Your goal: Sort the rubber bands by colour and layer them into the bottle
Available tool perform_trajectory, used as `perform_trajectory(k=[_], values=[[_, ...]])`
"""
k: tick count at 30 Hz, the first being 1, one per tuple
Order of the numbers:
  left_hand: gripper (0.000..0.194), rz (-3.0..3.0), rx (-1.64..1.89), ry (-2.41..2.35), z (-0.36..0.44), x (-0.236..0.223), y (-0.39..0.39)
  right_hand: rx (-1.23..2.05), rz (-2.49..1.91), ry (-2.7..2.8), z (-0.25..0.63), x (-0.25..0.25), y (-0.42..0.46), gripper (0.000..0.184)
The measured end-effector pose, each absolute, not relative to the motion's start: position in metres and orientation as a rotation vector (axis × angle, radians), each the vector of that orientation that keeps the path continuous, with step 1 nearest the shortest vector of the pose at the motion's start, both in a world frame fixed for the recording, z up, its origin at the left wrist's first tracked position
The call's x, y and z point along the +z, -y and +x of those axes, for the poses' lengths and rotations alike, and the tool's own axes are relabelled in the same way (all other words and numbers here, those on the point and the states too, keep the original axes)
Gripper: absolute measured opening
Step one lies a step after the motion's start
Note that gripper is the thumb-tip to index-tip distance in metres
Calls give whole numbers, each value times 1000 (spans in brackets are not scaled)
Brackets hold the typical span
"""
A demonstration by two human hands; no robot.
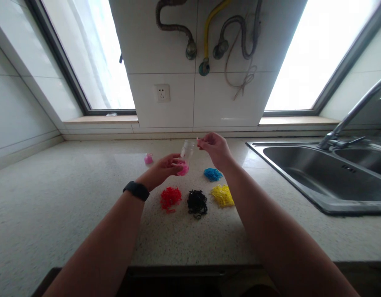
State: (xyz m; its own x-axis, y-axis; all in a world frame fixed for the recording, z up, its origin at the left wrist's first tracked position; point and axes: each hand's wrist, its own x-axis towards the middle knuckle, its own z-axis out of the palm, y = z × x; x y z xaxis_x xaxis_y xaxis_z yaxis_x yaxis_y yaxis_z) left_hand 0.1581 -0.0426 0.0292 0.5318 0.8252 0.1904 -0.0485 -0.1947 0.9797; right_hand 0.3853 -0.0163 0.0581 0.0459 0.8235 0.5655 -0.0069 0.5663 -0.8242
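My left hand (167,166) is wrapped around a clear plastic bottle (187,149) with small pink pieces (183,168) in its lower part. The bottle tilts, its upper end leaning right. Just beside that end, my right hand (212,146) is closed in a pinch; a tiny pale bit shows at its fingertips, too small to name. On the counter below lie heaps of small pieces: red (171,198), black (197,203), yellow (223,195) and blue (213,174). My right forearm partly covers the yellow heap. A pink object (148,159) sits left of the bottle.
The speckled counter (85,198) runs to a tiled wall with a socket (162,93) and hoses (178,28). A steel sink (289,161) with a tap (348,119) is set in at the right. Windows stand on both sides.
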Motion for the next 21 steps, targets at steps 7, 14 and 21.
perform_trajectory(k=[7, 14, 21], values=[[55, 1540, 879, -668, 162, 26, 44, 855, -684, 1384, 368, 70, 32, 38], [55, 1577, 881, -670, 161, 23, 40, 862, -673, 1412, 372, 69, 34, 30], [57, 1534, 934, -648, 164, 29, 45, 866, -765, 1487, 381, 67, 42, 27]])
